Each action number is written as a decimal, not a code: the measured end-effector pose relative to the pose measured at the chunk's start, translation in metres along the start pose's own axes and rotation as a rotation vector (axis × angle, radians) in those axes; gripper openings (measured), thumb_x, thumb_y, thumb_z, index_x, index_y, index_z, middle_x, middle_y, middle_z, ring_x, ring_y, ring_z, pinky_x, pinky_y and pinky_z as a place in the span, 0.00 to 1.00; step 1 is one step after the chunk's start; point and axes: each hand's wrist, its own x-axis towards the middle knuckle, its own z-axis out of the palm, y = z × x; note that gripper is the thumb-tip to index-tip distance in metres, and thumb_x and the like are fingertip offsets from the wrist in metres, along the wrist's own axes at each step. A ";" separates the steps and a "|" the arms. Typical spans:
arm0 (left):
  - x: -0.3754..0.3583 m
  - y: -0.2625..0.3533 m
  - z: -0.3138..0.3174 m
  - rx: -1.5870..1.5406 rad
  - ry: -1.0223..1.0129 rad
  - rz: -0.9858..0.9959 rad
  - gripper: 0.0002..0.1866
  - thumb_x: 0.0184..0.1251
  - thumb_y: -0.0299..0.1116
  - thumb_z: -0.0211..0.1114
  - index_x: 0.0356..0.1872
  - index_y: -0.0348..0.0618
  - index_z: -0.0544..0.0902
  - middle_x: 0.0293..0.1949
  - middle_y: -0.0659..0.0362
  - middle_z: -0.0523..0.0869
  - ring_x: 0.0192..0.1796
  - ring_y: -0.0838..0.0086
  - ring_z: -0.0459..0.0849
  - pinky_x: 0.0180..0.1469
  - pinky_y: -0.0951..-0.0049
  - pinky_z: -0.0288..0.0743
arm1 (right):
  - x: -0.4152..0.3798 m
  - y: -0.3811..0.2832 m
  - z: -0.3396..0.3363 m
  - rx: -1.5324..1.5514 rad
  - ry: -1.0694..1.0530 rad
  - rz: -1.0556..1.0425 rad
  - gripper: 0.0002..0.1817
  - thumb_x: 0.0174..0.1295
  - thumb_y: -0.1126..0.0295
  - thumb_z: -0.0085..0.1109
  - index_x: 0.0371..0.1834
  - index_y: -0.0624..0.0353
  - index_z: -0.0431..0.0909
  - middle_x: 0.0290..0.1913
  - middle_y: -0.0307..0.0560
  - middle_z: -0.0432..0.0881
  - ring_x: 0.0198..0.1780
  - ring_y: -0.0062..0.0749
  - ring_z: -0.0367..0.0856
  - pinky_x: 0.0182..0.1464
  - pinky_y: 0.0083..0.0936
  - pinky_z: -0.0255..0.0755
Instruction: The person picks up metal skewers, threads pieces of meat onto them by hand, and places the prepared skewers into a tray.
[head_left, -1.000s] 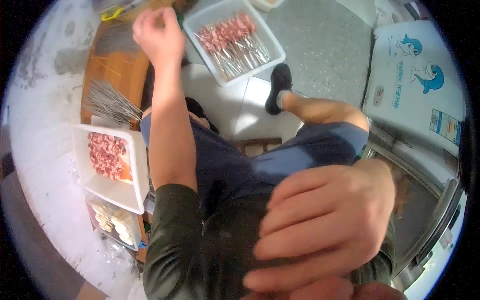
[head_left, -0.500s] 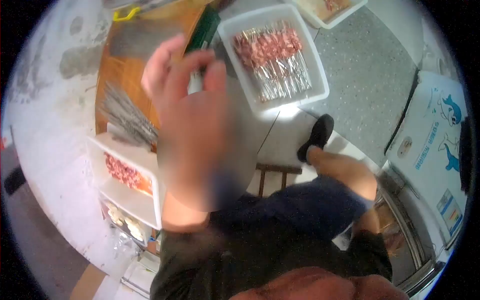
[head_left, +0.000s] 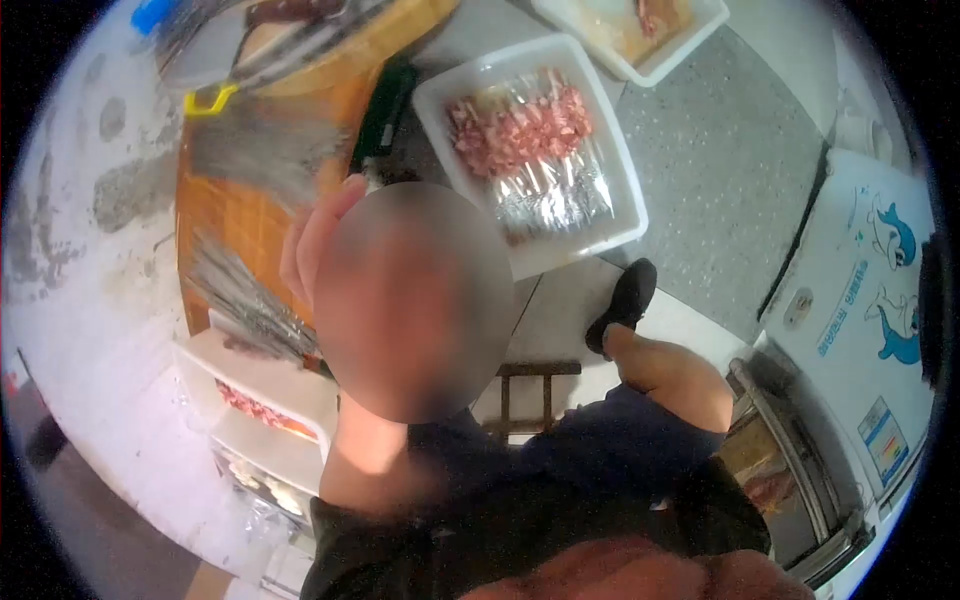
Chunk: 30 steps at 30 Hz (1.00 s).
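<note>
My left hand is raised left of centre, and a round blurred patch covers most of it. Only a few bent fingers show at the patch's left edge, so what they hold, if anything, is hidden. Bundles of thin metal skewers lie just left of it, with more skewers above on the orange wooden surface. To the upper right, a white tray holds skewered meat pieces in rows. My right hand cannot be made out.
White containers with chopped meat stand lower left. A second tray is at the top. A yellow-handled object is upper left. A white appliance with dolphin pictures stands right, and a brown stool frame sits below centre.
My left hand has come down towards my body, and less of its fingers shows outside the blur. The view has shifted, bringing more of the wooden surface and a round-rimmed object into sight at the top.
</note>
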 end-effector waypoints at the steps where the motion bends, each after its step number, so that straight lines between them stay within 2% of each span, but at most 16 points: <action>1: -0.005 -0.002 -0.007 -0.006 -0.005 -0.010 0.12 0.58 0.26 0.68 0.44 0.41 0.85 0.59 0.46 0.79 0.63 0.53 0.73 0.67 0.55 0.62 | 0.003 0.003 0.000 -0.009 -0.013 -0.003 0.19 0.71 0.63 0.53 0.54 0.68 0.76 0.51 0.53 0.81 0.53 0.36 0.79 0.55 0.34 0.73; 3: -0.011 0.000 -0.021 -0.060 -0.001 0.018 0.13 0.56 0.29 0.70 0.44 0.43 0.86 0.58 0.47 0.79 0.62 0.52 0.73 0.66 0.54 0.62 | 0.009 0.011 0.000 -0.043 -0.053 -0.010 0.19 0.71 0.63 0.53 0.54 0.68 0.76 0.52 0.53 0.81 0.53 0.37 0.79 0.55 0.35 0.73; 7: -0.039 0.005 -0.018 -0.160 0.291 0.082 0.13 0.50 0.32 0.72 0.39 0.46 0.86 0.55 0.50 0.79 0.61 0.50 0.73 0.64 0.53 0.64 | 0.018 0.016 0.003 -0.106 -0.161 -0.039 0.20 0.70 0.62 0.53 0.55 0.69 0.75 0.52 0.53 0.80 0.53 0.38 0.79 0.54 0.36 0.74; 11: -0.060 0.021 -0.021 -0.229 0.452 0.160 0.07 0.52 0.31 0.70 0.33 0.44 0.85 0.54 0.50 0.78 0.59 0.50 0.71 0.63 0.53 0.65 | 0.016 0.016 -0.014 -0.112 -0.231 -0.086 0.21 0.70 0.61 0.53 0.55 0.69 0.75 0.53 0.53 0.80 0.53 0.39 0.79 0.54 0.38 0.74; 16: -0.086 0.031 -0.030 -0.320 0.583 0.072 0.06 0.55 0.32 0.68 0.32 0.43 0.85 0.54 0.49 0.78 0.61 0.48 0.70 0.63 0.51 0.65 | 0.006 0.012 -0.031 -0.107 -0.301 -0.142 0.22 0.70 0.61 0.54 0.56 0.69 0.74 0.54 0.53 0.80 0.53 0.41 0.79 0.53 0.40 0.74; 21: -0.123 0.020 -0.091 -0.314 0.699 0.068 0.05 0.55 0.32 0.69 0.30 0.42 0.85 0.53 0.49 0.77 0.61 0.50 0.69 0.64 0.51 0.63 | 0.007 -0.007 -0.050 -0.096 -0.312 -0.196 0.23 0.69 0.60 0.54 0.57 0.70 0.74 0.54 0.53 0.80 0.53 0.42 0.79 0.52 0.41 0.74; 26: -0.231 -0.039 -0.159 -0.027 0.685 -0.010 0.08 0.55 0.35 0.71 0.32 0.43 0.86 0.53 0.52 0.79 0.59 0.51 0.71 0.61 0.53 0.66 | 0.008 -0.030 -0.073 -0.080 -0.293 -0.242 0.24 0.69 0.59 0.55 0.57 0.70 0.73 0.55 0.53 0.79 0.53 0.44 0.78 0.51 0.43 0.75; 28: -0.290 -0.063 -0.169 0.090 0.556 -0.171 0.10 0.57 0.38 0.70 0.35 0.44 0.86 0.54 0.51 0.78 0.61 0.52 0.71 0.65 0.52 0.63 | 0.017 -0.041 -0.081 -0.075 -0.278 -0.252 0.25 0.69 0.58 0.55 0.57 0.70 0.73 0.56 0.53 0.79 0.54 0.44 0.78 0.51 0.44 0.75; 30: -0.342 -0.085 -0.169 0.260 0.471 -0.254 0.13 0.54 0.41 0.73 0.34 0.43 0.86 0.55 0.52 0.78 0.60 0.52 0.71 0.65 0.51 0.62 | 0.037 -0.058 -0.082 -0.076 -0.267 -0.261 0.25 0.69 0.58 0.55 0.58 0.71 0.73 0.56 0.53 0.79 0.54 0.45 0.78 0.50 0.44 0.75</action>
